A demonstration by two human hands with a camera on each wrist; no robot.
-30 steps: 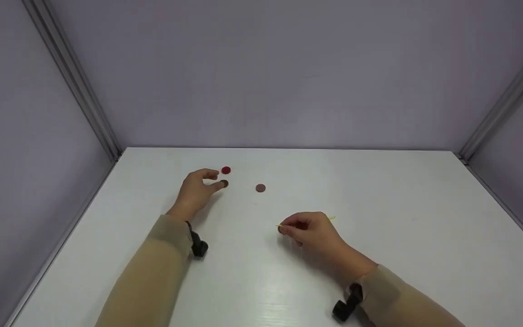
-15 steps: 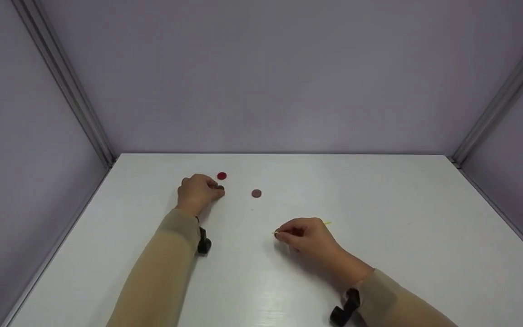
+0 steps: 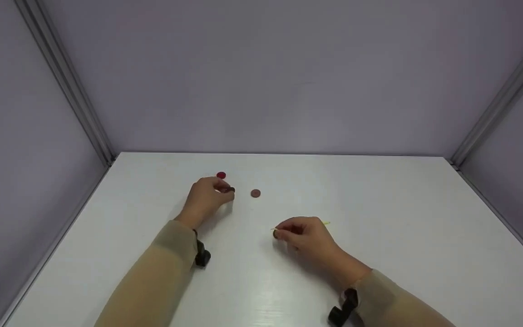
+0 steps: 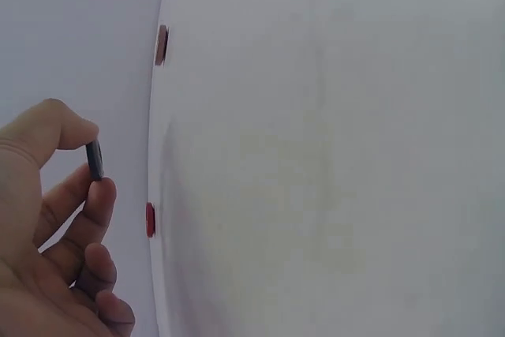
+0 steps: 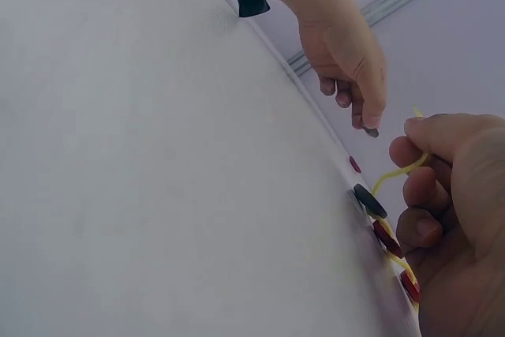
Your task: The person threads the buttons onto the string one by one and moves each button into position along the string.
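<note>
A white table (image 3: 379, 254) sits inside plain lavender walls (image 3: 266, 77) with metal corner strips. The left hand (image 3: 207, 197) pinches a small dark round button (image 4: 95, 160) on edge between thumb and forefinger, lifted off the surface. Just beyond that pinch lies a red button (image 3: 221, 175); to its right, a brownish button (image 3: 255, 193). The right hand (image 3: 304, 236) pinches a yellow cord (image 5: 392, 171) strung with dark and red buttons.
</note>
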